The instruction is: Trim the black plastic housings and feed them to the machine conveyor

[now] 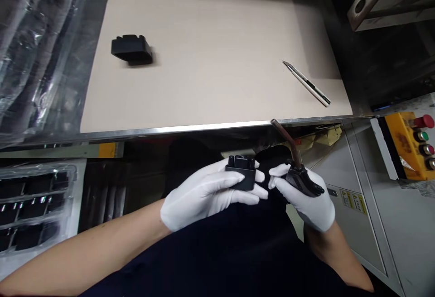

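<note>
My left hand (210,188), in a white glove, grips a small black plastic part (241,173) with short posts along its top, in front of the table edge. To its right, my right hand (306,197), also gloved in white, is wrapped round a black-handled tool (301,180) with a bent metal tube pointing up and left. The two hands are close but apart. A second black part (132,50) stands on the light table surface (210,61) at the left. Toward the right of that surface lies a slim cutter knife (307,83).
Clear plastic film (37,52) covers the far left. At lower left is a clear tray (73,197) of black parts. A yellow button box (409,145) is at the right, above a grey cabinet (363,233). A metal-framed device (390,2) occupies the upper right.
</note>
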`<state>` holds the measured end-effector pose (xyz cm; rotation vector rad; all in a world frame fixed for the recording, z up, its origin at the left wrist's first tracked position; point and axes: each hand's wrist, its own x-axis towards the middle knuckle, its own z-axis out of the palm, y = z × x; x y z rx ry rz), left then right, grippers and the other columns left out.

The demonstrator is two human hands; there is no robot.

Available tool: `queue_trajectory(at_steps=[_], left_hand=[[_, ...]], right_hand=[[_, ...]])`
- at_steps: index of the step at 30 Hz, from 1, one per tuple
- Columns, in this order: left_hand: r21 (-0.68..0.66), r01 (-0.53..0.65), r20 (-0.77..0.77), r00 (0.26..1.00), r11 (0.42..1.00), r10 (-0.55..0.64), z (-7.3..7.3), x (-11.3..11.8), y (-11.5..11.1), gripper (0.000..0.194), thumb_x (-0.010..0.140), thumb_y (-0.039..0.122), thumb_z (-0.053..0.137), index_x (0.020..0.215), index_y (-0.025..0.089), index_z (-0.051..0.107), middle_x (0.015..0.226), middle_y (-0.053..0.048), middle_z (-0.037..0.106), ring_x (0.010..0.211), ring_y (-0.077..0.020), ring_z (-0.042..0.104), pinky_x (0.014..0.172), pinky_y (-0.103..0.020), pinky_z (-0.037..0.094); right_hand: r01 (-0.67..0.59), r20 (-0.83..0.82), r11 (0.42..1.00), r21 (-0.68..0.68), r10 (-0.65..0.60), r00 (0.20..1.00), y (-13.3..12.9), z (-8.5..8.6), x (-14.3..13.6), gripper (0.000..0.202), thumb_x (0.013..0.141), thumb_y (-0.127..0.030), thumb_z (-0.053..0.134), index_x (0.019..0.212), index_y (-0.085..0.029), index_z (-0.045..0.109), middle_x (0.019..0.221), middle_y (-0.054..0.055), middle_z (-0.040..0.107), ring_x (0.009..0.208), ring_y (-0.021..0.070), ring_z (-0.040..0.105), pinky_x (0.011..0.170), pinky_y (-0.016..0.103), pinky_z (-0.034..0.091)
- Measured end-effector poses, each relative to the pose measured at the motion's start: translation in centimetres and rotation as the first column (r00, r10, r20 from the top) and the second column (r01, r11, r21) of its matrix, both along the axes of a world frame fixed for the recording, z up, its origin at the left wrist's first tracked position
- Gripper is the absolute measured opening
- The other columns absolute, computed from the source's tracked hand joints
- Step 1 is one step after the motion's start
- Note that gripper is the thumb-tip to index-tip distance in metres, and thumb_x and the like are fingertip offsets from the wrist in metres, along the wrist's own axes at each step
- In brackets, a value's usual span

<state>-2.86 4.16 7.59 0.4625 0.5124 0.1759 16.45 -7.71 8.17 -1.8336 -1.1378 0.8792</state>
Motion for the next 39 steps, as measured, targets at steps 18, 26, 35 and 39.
queue_trajectory(at_steps=[18, 26, 35, 39], left_hand=[[-0.001, 0.041, 0.007, 0.999, 0.999, -0.041, -0.2, 0.2, 0.0, 0.023, 0.092, 0.019, 0.061, 0.112, 0.009, 0.066, 0.11, -0.016, 0.07, 0.099, -0.0299, 0.072, 0.084, -0.035, 0.061], [0.078, 0.098, -0.086, 0.992, 0.992, -0.091, -0.3, 0.4, 0.1, 0.023, 0.091, 0.022, 0.065, 0.112, 0.012, 0.062, 0.102, -0.013, 0.071, 0.095, -0.0267, 0.071, 0.082, -0.035, 0.059], [0.055, 0.063, 0.007, 0.998, 0.997, -0.063, -0.4, 0.5, 0.3, 0.011, 0.094, 0.017, 0.052, 0.099, 0.01, 0.059, 0.083, -0.011, 0.067, 0.075, -0.0204, 0.066, 0.067, -0.03, 0.053], [0.07, 0.08, 0.02, 0.996, 0.994, -0.082, -0.7, 0.3, 0.4, 0.011, 0.094, 0.021, 0.052, 0.095, 0.012, 0.058, 0.077, -0.007, 0.063, 0.07, -0.017, 0.06, 0.067, -0.029, 0.048]], right_hand=[[-0.139, 0.039, 0.989, 0.048, 0.138, 0.99, 0.4, 0.3, -0.7, 0.014, 0.088, -0.019, 0.063, 0.097, -0.024, 0.072, 0.091, 0.001, 0.075, 0.083, 0.0184, 0.071, 0.081, 0.033, 0.06], [-0.188, -0.095, 0.98, 0.059, 0.193, 0.977, 1.1, 0.2, -0.7, 0.041, 0.092, -0.025, 0.062, 0.133, -0.026, 0.062, 0.125, 0.001, 0.07, 0.11, 0.0195, 0.068, 0.1, 0.033, 0.056], [-0.057, 0.026, 0.995, -0.081, 0.059, 0.998, 1.0, 0.1, -0.9, 0.009, 0.085, -0.025, 0.063, 0.08, -0.022, 0.07, 0.077, -0.001, 0.072, 0.074, 0.0168, 0.069, 0.071, 0.03, 0.057], [-0.092, 0.038, 0.994, -0.062, 0.095, 0.995, 1.3, 0.0, -1.5, 0.006, 0.084, -0.023, 0.064, 0.084, -0.023, 0.069, 0.087, 0.0, 0.074, 0.082, 0.018, 0.07, 0.077, 0.031, 0.057]])
